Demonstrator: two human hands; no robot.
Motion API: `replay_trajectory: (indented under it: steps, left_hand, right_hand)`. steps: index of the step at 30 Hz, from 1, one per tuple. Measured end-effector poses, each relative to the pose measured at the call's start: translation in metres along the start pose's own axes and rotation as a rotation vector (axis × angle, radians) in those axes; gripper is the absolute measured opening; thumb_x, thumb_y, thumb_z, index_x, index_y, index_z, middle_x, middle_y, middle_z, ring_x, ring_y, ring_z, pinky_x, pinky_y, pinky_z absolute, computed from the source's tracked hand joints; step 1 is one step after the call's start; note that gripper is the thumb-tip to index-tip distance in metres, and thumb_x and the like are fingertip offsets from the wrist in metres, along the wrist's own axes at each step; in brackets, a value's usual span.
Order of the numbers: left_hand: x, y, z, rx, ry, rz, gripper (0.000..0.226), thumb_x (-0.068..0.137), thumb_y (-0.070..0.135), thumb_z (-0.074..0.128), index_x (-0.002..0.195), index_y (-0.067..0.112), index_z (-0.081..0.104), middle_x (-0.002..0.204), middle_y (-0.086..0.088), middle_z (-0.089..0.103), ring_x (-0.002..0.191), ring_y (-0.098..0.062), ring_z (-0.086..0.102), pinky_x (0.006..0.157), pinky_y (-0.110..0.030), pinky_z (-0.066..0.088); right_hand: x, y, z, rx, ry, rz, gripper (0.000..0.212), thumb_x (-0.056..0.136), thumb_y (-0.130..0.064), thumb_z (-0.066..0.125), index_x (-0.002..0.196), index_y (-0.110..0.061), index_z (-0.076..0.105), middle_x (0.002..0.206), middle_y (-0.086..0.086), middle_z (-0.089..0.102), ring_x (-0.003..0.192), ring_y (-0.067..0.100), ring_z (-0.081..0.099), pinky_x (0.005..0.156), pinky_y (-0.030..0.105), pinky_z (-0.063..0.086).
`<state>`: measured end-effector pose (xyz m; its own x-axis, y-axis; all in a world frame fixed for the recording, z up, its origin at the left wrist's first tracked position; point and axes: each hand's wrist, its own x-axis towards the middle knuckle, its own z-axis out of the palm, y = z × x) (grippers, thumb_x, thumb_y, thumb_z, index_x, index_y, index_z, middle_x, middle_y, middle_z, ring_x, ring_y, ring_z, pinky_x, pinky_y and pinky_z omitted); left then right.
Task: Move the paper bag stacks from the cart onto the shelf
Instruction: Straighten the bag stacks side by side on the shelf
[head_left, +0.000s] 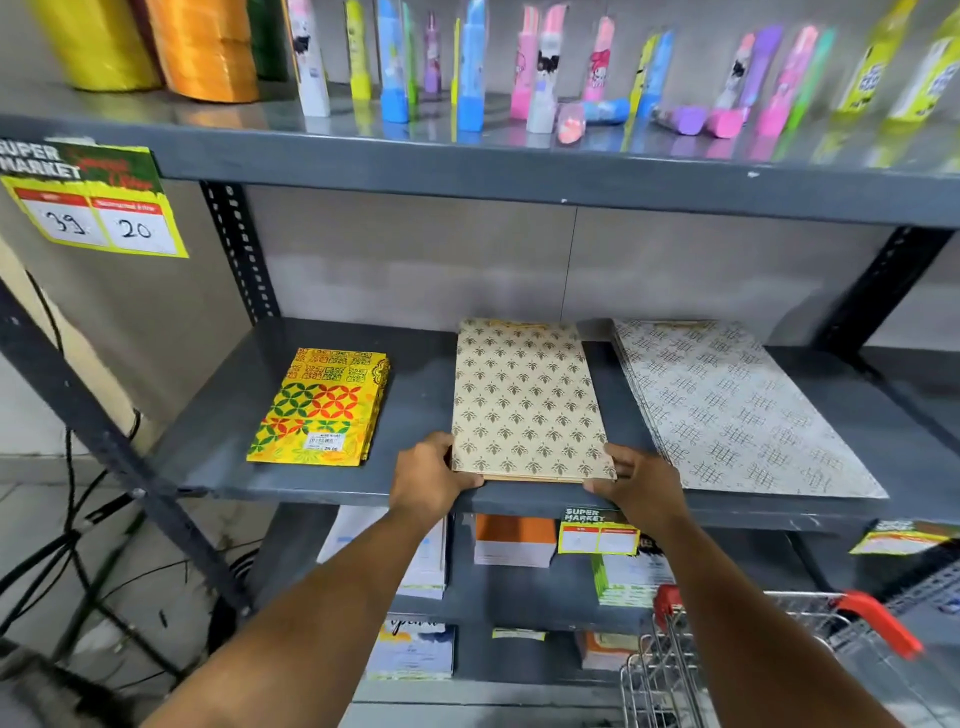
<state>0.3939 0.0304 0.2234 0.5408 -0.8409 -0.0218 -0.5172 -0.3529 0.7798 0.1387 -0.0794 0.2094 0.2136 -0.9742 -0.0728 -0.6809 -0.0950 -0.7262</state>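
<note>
A stack of beige paper bags with a gold leaf print (524, 400) lies flat on the grey middle shelf (415, 405). My left hand (428, 480) grips its near left corner and my right hand (636, 486) grips its near right corner, at the shelf's front edge. To its left lies a yellow patterned bag stack (324, 408) with a price sticker. On its right sits a larger whitish stack with a grid print (737, 410). The wire cart (769, 660) with red handle parts stands at the lower right; its contents are hidden.
The top shelf (467, 156) holds coloured rolls and upright pastel tubes. Price tags hang on the shelf edges. Lower shelves carry booklets and card packs (514, 540). Black cables (67, 519) trail down the left side by the slanted shelf post.
</note>
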Motion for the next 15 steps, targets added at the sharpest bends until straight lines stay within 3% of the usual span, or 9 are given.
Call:
replay_trajectory:
  steps: [2, 4, 6, 9, 11, 12, 13, 15]
  left_hand:
    - [0.002, 0.0, 0.0, -0.013, 0.013, -0.01, 0.057, 0.054, 0.027, 0.091, 0.106, 0.019, 0.067, 0.105, 0.0, 0.075, 0.092, -0.014, 0.068, 0.079, -0.024, 0.055]
    - [0.004, 0.0, 0.0, 0.001, 0.006, -0.007, 0.06, 0.054, 0.028, 0.091, 0.108, 0.018, 0.066, 0.107, 0.0, 0.075, 0.092, -0.014, 0.068, 0.076, -0.022, 0.052]
    - [0.007, 0.0, 0.0, 0.037, -0.025, 0.008, 0.061, 0.055, 0.03, 0.09, 0.109, 0.018, 0.066, 0.109, 0.0, 0.074, 0.095, -0.016, 0.068, 0.078, -0.025, 0.055]
    - [0.004, 0.004, -0.002, 0.06, -0.073, 0.036, 0.077, 0.053, 0.041, 0.089, 0.122, 0.02, 0.06, 0.124, -0.002, 0.068, 0.112, -0.021, 0.062, 0.089, -0.029, 0.053]
    - [-0.003, 0.013, 0.0, 0.208, -0.002, 0.131, 0.116, 0.046, 0.064, 0.082, 0.142, 0.016, 0.037, 0.151, -0.006, 0.041, 0.141, -0.029, 0.033, 0.112, -0.037, 0.031]
    - [-0.006, 0.02, 0.001, 0.287, 0.06, 0.227, 0.13, 0.045, 0.076, 0.073, 0.148, 0.015, 0.024, 0.159, -0.007, 0.025, 0.148, -0.029, 0.016, 0.118, -0.04, 0.016]
    - [-0.009, 0.03, 0.006, 0.322, 0.084, 0.334, 0.134, 0.046, 0.084, 0.063, 0.151, 0.014, 0.016, 0.162, -0.006, 0.014, 0.15, -0.027, 0.005, 0.118, -0.039, 0.005]
    - [-0.015, 0.057, 0.02, 0.284, 0.003, 0.492, 0.126, 0.057, 0.083, 0.056, 0.152, 0.013, 0.012, 0.163, -0.006, 0.009, 0.15, -0.025, 0.002, 0.118, -0.036, 0.001]
  right_hand:
    - [0.001, 0.002, 0.0, 0.028, -0.007, -0.011, 0.066, 0.066, -0.025, 0.088, 0.127, -0.024, 0.064, 0.093, -0.019, 0.075, 0.073, -0.018, 0.06, 0.056, -0.002, 0.041]
    - [0.004, 0.003, -0.002, 0.048, -0.033, -0.022, 0.061, 0.066, -0.021, 0.088, 0.122, -0.028, 0.065, 0.075, -0.035, 0.066, 0.08, -0.014, 0.065, 0.062, 0.0, 0.043]
    - [0.003, 0.001, -0.004, 0.049, -0.051, -0.036, 0.061, 0.065, -0.021, 0.088, 0.121, -0.03, 0.064, 0.074, -0.036, 0.064, 0.083, -0.012, 0.066, 0.07, 0.005, 0.047]
    - [-0.003, -0.004, -0.007, 0.058, -0.054, -0.105, 0.07, 0.059, -0.035, 0.088, 0.122, -0.034, 0.059, 0.086, -0.031, 0.067, 0.089, -0.005, 0.068, 0.079, 0.018, 0.053]
    - [-0.006, -0.004, -0.016, 0.037, 0.072, -0.156, 0.079, 0.062, -0.049, 0.084, 0.132, -0.027, 0.054, 0.106, -0.022, 0.065, 0.096, 0.003, 0.065, 0.082, 0.019, 0.047]
    - [-0.004, -0.003, -0.025, -0.005, 0.175, -0.18, 0.077, 0.069, -0.053, 0.078, 0.134, -0.021, 0.053, 0.115, -0.008, 0.064, 0.103, 0.013, 0.063, 0.085, 0.023, 0.045]
    - [-0.001, 0.002, -0.038, -0.045, 0.277, -0.187, 0.071, 0.076, -0.053, 0.072, 0.134, -0.016, 0.054, 0.123, 0.002, 0.062, 0.109, 0.021, 0.061, 0.089, 0.025, 0.042]
    - [0.006, 0.017, -0.072, -0.088, 0.407, -0.126, 0.059, 0.086, -0.046, 0.065, 0.133, -0.011, 0.054, 0.131, 0.013, 0.059, 0.116, 0.03, 0.058, 0.096, 0.031, 0.042]
